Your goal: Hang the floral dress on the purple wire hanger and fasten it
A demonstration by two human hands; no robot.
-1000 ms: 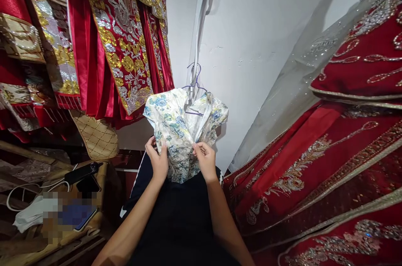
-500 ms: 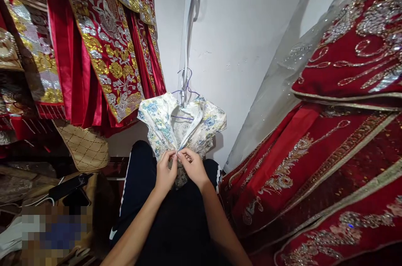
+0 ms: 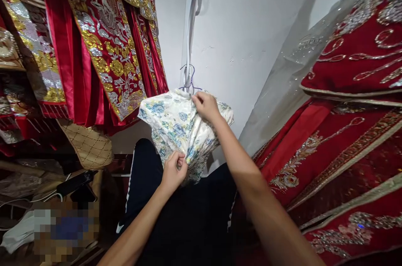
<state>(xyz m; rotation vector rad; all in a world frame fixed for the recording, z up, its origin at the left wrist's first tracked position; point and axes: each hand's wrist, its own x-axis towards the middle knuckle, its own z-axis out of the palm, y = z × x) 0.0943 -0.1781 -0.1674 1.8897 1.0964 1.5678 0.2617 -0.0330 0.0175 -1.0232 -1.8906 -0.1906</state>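
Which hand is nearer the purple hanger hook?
Right. The right hand grips the floral garment at its top, just beside the purple hanger hook. The left hand pinches the fabric lower down, well below the hook.

A purple wire hanger [image 3: 187, 83] carries the floral garment [image 3: 179, 127]; its hook rises beside a pale strap [image 3: 190, 27] that hangs down the white wall [image 3: 251, 27]. The garment drapes from the hanger over dark trousers [image 3: 185, 224], gripped low by the left hand [image 3: 173, 171] and at the top by the right hand [image 3: 205, 106].

At lower left a cluttered wooden surface [image 3: 94, 182] bears a black device [image 3: 74, 182], white cables [image 3: 19, 201] and a white cloth [image 3: 17, 232]; part of it is blurred. A tan quilted piece [image 3: 86, 144] hangs just above it.
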